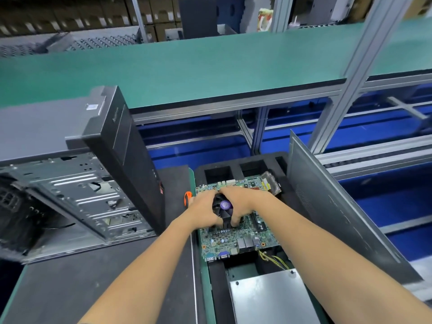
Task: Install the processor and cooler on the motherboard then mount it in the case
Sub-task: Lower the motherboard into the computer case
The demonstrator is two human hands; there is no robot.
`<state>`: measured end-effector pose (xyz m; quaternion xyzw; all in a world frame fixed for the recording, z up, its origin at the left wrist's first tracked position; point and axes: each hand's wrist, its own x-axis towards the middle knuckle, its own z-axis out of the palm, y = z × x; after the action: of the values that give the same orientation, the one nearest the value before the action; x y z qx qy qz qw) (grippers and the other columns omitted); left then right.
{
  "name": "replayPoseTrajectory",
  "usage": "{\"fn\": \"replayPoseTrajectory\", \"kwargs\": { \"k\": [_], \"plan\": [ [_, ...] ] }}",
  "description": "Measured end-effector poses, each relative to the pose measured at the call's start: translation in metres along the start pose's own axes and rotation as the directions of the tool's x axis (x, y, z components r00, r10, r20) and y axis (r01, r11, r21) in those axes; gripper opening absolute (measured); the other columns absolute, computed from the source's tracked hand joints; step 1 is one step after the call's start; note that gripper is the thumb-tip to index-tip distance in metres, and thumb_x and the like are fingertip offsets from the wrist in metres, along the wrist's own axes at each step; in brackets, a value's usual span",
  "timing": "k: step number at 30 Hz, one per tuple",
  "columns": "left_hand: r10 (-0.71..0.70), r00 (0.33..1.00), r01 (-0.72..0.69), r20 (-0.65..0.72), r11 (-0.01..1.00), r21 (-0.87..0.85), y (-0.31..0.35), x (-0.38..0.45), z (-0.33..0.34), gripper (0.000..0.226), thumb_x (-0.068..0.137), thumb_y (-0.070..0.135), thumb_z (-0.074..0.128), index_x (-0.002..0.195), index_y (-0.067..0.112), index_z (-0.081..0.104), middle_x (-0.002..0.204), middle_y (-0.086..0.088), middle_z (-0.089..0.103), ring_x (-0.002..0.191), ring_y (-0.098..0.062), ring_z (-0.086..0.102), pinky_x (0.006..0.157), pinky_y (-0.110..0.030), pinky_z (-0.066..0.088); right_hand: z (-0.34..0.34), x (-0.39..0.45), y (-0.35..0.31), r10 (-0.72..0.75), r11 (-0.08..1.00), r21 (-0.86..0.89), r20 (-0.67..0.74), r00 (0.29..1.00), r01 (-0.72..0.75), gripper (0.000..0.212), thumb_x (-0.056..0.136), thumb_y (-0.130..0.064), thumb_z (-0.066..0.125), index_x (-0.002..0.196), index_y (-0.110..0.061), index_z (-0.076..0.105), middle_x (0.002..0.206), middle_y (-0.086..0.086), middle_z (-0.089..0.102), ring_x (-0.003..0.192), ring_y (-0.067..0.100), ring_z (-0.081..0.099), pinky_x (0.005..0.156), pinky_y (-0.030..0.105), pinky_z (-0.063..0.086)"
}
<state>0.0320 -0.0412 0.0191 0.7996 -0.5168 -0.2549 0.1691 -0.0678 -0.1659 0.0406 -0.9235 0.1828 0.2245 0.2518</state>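
1. The left hand and right hand curl their fingers around the black finned cooler with a purple-hubbed fan, gripping it from 9 and 3 o'clock.
2. The cooler sits on the green rectangular motherboard, which rests on a black foam tray.
3. The open grey metal computer case lies at 9 o'clock.
4. An orange-handled tool lies just beside the left hand.

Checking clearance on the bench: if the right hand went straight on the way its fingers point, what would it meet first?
Probably the cooler; the right hand already grips it, fingers curling down towards the motherboard.
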Motion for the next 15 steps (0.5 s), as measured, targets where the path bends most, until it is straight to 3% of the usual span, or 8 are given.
{"fn": "replayPoseTrajectory", "kwargs": {
  "k": [3, 5, 6, 9, 12, 15],
  "plan": [
    [0.004, 1.000, -0.003, -0.012, 1.000, 0.013, 0.001, -0.006, 0.000, 0.068, 0.056, 0.031, 0.078, 0.117, 0.027, 0.049, 0.106, 0.008, 0.056, 0.101, -0.017, 0.053, 0.081, -0.034, 0.037, -0.007, -0.007, -0.013, 0.054, 0.985, -0.161, -0.008, 0.999, -0.055, 0.093, 0.062, -0.042, 0.088, 0.134, -0.014, 0.037, 0.129, 0.007, 0.042, 0.120, 0.027, 0.041, 0.098, 0.046, 0.042],
    [-0.027, 0.999, 0.027, -0.040, 1.000, -0.015, -0.002, -0.014, -0.005, 0.074, 0.059, 0.029, 0.077, 0.124, 0.021, 0.043, 0.109, 0.004, 0.054, 0.102, -0.020, 0.051, 0.085, -0.037, 0.038, -0.015, -0.010, -0.035, 0.023, 0.953, -0.299, -0.096, 0.995, -0.051, 0.090, 0.065, -0.049, 0.082, 0.134, -0.011, 0.037, 0.129, 0.008, 0.040, 0.122, 0.027, 0.037, 0.098, 0.047, 0.037],
    [-0.046, 0.997, 0.043, -0.063, 0.998, -0.042, -0.004, -0.018, -0.008, 0.067, 0.061, 0.024, 0.074, 0.121, 0.018, 0.043, 0.104, 0.002, 0.054, 0.098, -0.023, 0.052, 0.083, -0.038, 0.041, -0.018, -0.011, -0.048, -0.018, 0.955, -0.297, -0.146, 0.989, -0.027, 0.085, 0.069, -0.044, 0.080, 0.134, -0.011, 0.037, 0.129, 0.008, 0.040, 0.123, 0.028, 0.037, 0.097, 0.046, 0.035],
    [-0.003, 0.990, -0.013, -0.141, 0.993, -0.114, -0.010, -0.039, -0.023, 0.034, 0.068, 0.007, 0.058, 0.098, 0.019, 0.048, 0.081, 0.002, 0.054, 0.077, -0.028, 0.055, 0.057, -0.035, 0.043, -0.020, -0.015, -0.097, -0.104, 0.986, -0.150, -0.223, 0.969, 0.071, 0.080, 0.077, -0.018, 0.068, 0.146, -0.011, 0.027, 0.136, 0.010, 0.038, 0.126, 0.030, 0.037, 0.097, 0.045, 0.036],
    [0.039, 0.979, -0.063, -0.199, 0.991, -0.115, -0.023, -0.066, -0.043, 0.039, 0.081, 0.003, 0.052, 0.119, 0.010, 0.057, 0.103, -0.008, 0.063, 0.090, -0.026, 0.059, 0.073, -0.041, 0.052, -0.015, -0.021, -0.145, -0.090, 0.996, -0.041, -0.236, 0.968, 0.082, 0.065, 0.084, -0.007, 0.053, 0.144, -0.008, 0.029, 0.140, 0.013, 0.037, 0.126, 0.032, 0.041, 0.098, 0.046, 0.042],
    [0.008, 0.980, -0.027, -0.198, 0.995, -0.093, -0.042, -0.100, -0.058, 0.030, 0.084, 0.012, 0.057, 0.112, 0.007, 0.066, 0.101, -0.014, 0.068, 0.090, -0.028, 0.062, 0.074, -0.040, 0.052, -0.008, -0.029, -0.186, -0.020, 0.988, -0.151, -0.182, 0.983, -0.008, 0.032, 0.087, -0.008, 0.047, 0.117, -0.003, 0.052, 0.118, 0.016, 0.056, 0.104, 0.031, 0.057, 0.074, 0.037, 0.046]
  ]
}}
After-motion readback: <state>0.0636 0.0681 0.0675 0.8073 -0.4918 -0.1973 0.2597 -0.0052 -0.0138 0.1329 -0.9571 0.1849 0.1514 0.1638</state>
